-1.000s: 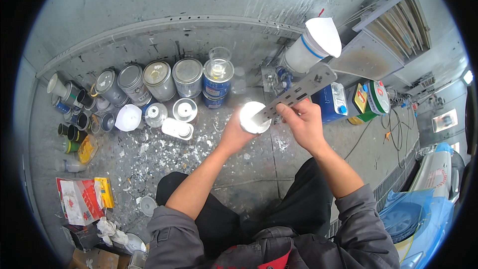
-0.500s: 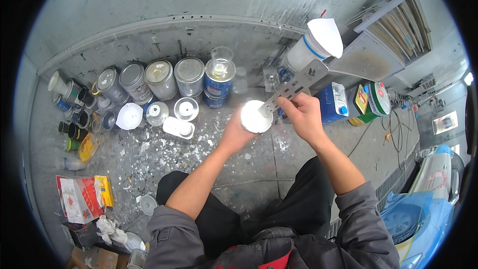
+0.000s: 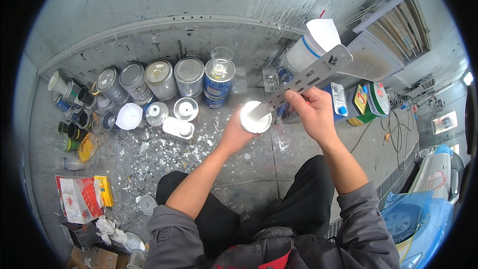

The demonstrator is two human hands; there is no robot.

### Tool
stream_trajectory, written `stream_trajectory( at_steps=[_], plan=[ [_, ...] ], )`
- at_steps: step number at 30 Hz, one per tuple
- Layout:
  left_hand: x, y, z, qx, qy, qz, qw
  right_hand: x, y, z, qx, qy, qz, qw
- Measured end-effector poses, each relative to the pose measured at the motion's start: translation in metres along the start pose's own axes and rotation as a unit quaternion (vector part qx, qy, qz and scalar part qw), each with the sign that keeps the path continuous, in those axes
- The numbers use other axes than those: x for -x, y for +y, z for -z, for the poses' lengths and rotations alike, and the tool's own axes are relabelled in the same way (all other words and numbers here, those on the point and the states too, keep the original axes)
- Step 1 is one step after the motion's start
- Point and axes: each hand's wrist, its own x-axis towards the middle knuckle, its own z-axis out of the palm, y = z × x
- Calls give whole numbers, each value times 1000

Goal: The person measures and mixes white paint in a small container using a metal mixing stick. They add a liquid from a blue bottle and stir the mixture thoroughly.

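Observation:
My left hand [image 3: 236, 132] is wrapped round the side of a cup of white paint [image 3: 256, 117], held upright in front of me. A flat metal mixing stick [image 3: 308, 77] with slots slants down into the cup, its lower end in the paint. Thumb and fingers of my right hand [image 3: 314, 114] pinch this stick partway along, to the right of the cup. The stick's upper end points up and right, in front of a white bucket. The tip under the paint is hidden.
Lidded paint cans [image 3: 160, 78] line the wall. Nearer stand a white bowl [image 3: 130, 116] and a white rectangular can [image 3: 178, 128]. On the right are a blue canister [image 3: 336, 103], cables [image 3: 398, 129] and a car part covered in blue film [image 3: 408, 214]. Paint spots the floor.
The mixing stick has moved up and to the right with my right hand, and more of it shows above the cup. My left hand and the cup have barely moved.

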Motion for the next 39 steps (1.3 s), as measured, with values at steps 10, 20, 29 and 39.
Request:
stream_trajectory(
  at_steps=[10,20,29,39],
  plan=[
    [0,1,1,0,-3,14,1000,8,38,-17,12,-10,-21,1000],
    [-1,-2,-2,14,-2,20,1000,17,30,-20,3,-13,-11,1000],
    [2,3,1,7,1,12,1000,-4,-14,2,8,-10,31,999],
    [1,1,2,4,-7,33,999,15,40,-21,20,5,-19,1000]
  ],
)
